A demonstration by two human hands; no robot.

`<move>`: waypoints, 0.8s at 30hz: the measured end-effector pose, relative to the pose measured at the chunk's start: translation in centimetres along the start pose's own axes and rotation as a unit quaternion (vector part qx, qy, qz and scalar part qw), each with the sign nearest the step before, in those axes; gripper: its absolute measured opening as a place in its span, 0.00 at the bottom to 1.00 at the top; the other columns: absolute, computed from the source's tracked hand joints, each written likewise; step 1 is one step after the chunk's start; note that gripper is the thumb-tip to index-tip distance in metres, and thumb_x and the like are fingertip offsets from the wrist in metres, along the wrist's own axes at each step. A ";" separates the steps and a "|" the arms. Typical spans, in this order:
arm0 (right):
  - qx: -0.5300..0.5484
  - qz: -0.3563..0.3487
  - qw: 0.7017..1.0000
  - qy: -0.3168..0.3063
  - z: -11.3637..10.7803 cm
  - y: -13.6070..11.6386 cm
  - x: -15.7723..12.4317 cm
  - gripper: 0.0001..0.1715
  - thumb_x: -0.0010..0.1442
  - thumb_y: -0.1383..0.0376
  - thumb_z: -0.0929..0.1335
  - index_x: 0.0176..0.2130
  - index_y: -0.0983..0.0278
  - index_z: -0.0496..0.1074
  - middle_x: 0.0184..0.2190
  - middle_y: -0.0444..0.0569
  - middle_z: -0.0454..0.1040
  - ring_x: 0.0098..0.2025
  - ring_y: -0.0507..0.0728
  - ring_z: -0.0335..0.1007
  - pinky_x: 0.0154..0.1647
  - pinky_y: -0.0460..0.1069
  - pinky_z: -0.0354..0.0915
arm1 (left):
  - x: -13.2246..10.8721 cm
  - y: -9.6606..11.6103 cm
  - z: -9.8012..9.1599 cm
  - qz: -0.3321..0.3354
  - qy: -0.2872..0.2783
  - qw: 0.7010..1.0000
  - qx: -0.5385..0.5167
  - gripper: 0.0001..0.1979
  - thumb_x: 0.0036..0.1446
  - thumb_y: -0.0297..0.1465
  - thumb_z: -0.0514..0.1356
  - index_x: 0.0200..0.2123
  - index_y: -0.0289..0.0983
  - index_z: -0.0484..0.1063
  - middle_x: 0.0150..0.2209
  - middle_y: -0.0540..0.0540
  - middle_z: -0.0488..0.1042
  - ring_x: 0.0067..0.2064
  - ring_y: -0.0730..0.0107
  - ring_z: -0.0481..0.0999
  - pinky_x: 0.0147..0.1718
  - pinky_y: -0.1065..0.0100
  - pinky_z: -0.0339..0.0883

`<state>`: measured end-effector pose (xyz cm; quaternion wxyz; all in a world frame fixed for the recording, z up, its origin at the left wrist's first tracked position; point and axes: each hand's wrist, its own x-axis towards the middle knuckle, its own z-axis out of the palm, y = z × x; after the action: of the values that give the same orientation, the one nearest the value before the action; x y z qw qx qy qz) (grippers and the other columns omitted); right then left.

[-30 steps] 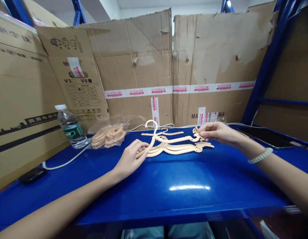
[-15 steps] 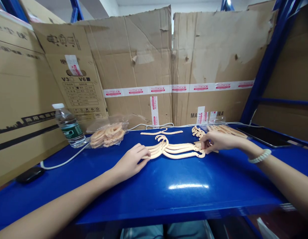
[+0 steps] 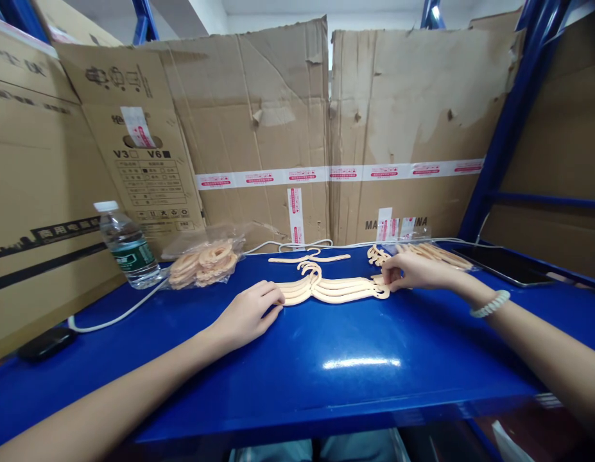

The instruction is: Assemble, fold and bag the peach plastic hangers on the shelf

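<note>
A flat stack of cream plastic hangers (image 3: pixel 336 290) lies on the blue shelf top (image 3: pixel 326 359). My left hand (image 3: pixel 249 314) rests on the shelf with its fingers stretched toward the stack's left end, just touching it and holding nothing. At the stack's right end my right hand (image 3: pixel 413 269) has its fingertips pinched on the hangers. A single hanger (image 3: pixel 309 258) lies apart, just behind the stack.
A clear bag of cream rings (image 3: pixel 203 260) and a water bottle (image 3: pixel 126 244) stand at the left. Another bag of cream parts (image 3: pixel 434 252) and a dark tablet (image 3: pixel 509 264) lie at the right. A white cable (image 3: pixel 114 314) and a black device (image 3: pixel 40 343) sit far left. Cardboard boxes (image 3: pixel 258 128) wall the back.
One second ago both hands held a hanger raised above the stack. It now lies flat on the stack, and both hands have come down to the stack's ends.
</note>
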<state>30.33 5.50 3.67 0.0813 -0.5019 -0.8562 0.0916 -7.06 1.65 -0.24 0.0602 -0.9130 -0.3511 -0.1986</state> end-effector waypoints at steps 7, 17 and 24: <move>-0.033 0.001 0.999 0.024 0.3 0.3 0.5 0.03 0.48 0.69 0.69 0.27 0.64 0.75 0.27 0.47 0.76 0.31 0.56 0.71 0.29 0.47 0.61 | 0.0 -0.3 0.1 -0.006 0.002 1.000 0.005 0.06 0.60 0.26 0.53 0.40 0.37 0.68 0.41 0.44 0.72 0.44 0.62 0.70 0.44 0.60 0.66; -0.070 -0.005 0.996 0.059 0.6 0.4 0.7 0.03 0.51 0.69 0.68 0.28 0.65 0.74 0.28 0.47 0.76 0.30 0.55 0.70 0.29 0.46 0.60 | -0.2 -0.5 0.4 -0.004 0.011 1.000 -0.005 0.07 0.60 0.27 0.53 0.41 0.38 0.68 0.43 0.44 0.71 0.45 0.62 0.70 0.45 0.60 0.66; -0.076 -0.008 0.996 0.056 0.3 0.7 0.5 0.06 0.52 0.64 0.68 0.30 0.65 0.74 0.29 0.49 0.76 0.30 0.56 0.71 0.29 0.47 0.60 | -0.1 0.0 0.0 0.010 0.038 0.999 -0.005 0.08 0.60 0.26 0.52 0.39 0.38 0.69 0.40 0.45 0.72 0.43 0.63 0.69 0.42 0.62 0.67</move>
<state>30.66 6.24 3.20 0.0915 -0.5039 -0.8589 -0.0022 -7.10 1.59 -0.30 0.0706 -0.9086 -0.3383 -0.2348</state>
